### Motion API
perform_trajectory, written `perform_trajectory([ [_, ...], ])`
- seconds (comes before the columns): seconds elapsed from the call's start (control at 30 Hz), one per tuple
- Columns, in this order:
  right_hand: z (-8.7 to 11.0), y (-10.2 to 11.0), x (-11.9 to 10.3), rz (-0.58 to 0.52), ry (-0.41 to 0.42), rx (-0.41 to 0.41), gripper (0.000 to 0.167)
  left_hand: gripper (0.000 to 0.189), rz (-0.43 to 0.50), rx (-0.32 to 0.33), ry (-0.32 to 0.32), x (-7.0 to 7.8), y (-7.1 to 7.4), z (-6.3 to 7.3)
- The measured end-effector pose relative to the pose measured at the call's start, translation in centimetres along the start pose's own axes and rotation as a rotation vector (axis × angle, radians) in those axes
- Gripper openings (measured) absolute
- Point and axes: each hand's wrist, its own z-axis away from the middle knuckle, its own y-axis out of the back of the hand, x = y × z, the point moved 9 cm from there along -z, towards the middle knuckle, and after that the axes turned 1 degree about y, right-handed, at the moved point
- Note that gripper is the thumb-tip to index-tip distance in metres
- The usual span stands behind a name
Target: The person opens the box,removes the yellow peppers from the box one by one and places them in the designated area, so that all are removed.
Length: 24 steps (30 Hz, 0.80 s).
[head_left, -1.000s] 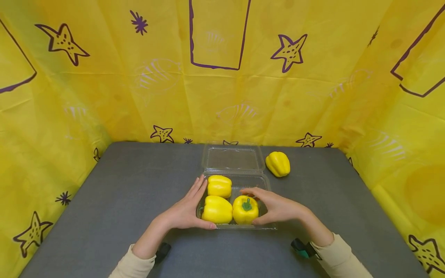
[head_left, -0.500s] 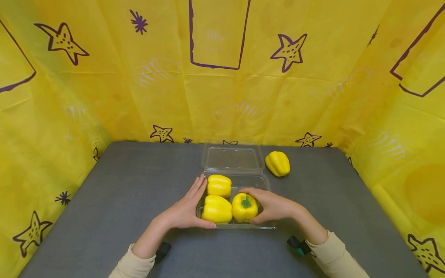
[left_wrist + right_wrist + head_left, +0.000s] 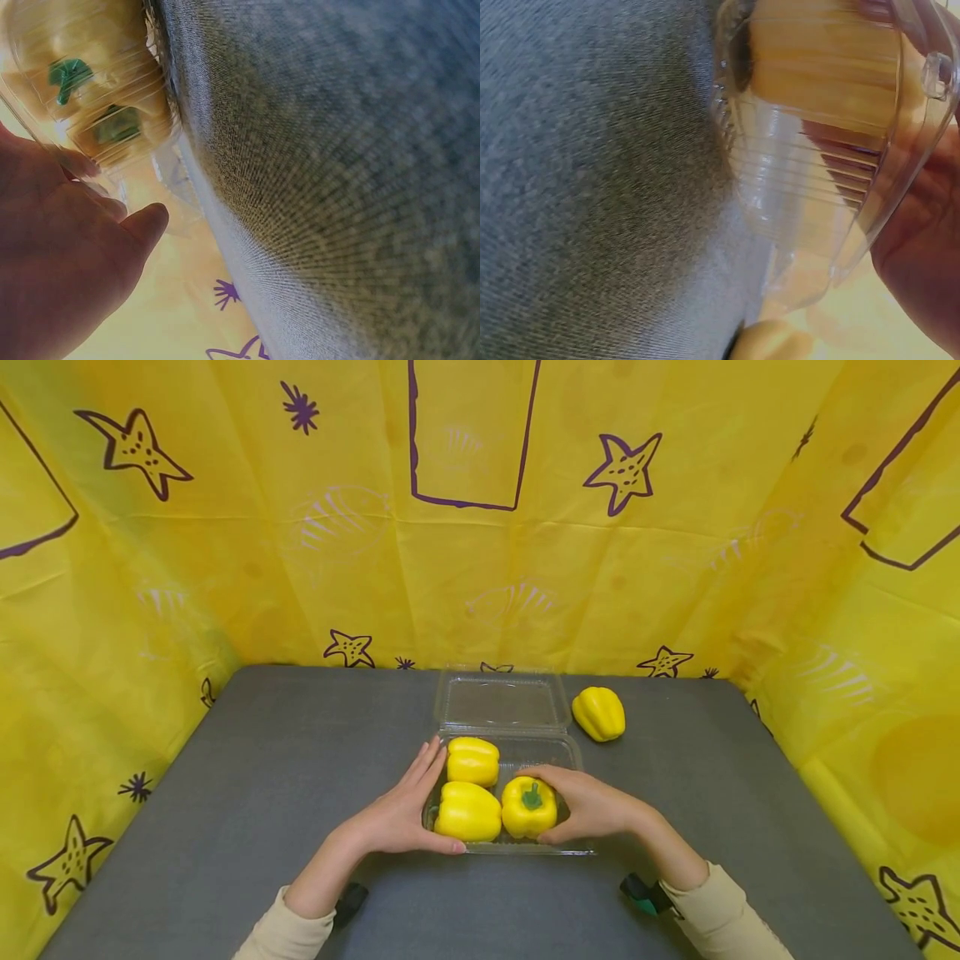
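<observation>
In the head view a clear plastic clamshell container (image 3: 551, 748) lies with its lid (image 3: 504, 702) folded back. Inside its left half, two yellow bell peppers lie on their sides, a rear pepper (image 3: 473, 762) and a front pepper (image 3: 469, 812). A third yellow bell pepper (image 3: 528, 817), green stem up, stands beside the front one. My right hand (image 3: 600, 806) holds this third pepper between thumb and fingers, inside the container. My left hand (image 3: 397, 814) rests against the container's left side, fingers straight, thumb along the front rim. Ribbed container walls partly blur the peppers in both wrist views.
Another yellow bell pepper (image 3: 599, 714) lies on the grey table (image 3: 315, 727), right of the lid. A yellow cloth (image 3: 480, 560) with purple starfish drawings hangs behind the table and along both sides.
The pepper in my right hand has shifted slightly up and left, along with that hand. My left hand, the container and the other peppers stay where they were.
</observation>
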Motion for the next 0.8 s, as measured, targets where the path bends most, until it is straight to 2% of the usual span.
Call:
perform_trajectory([
  [0.23, 0.3, 0.4, -0.1, -0.010, 0.056, 0.064, 0.081, 0.133, 0.000, 0.002, -0.002, 0.0, 0.0, 0.0],
  [0.63, 0.5, 0.8, -0.1, -0.065, 0.063, 0.137, 0.080, 0.133, 0.001, 0.001, 0.005, 0.0, 0.0, 0.0],
  [0.8, 0.7, 1.1, -0.1, -0.123, 0.056, 0.176, 0.080, 0.133, 0.000, 0.001, 0.006, 0.0, 0.1, 0.0],
])
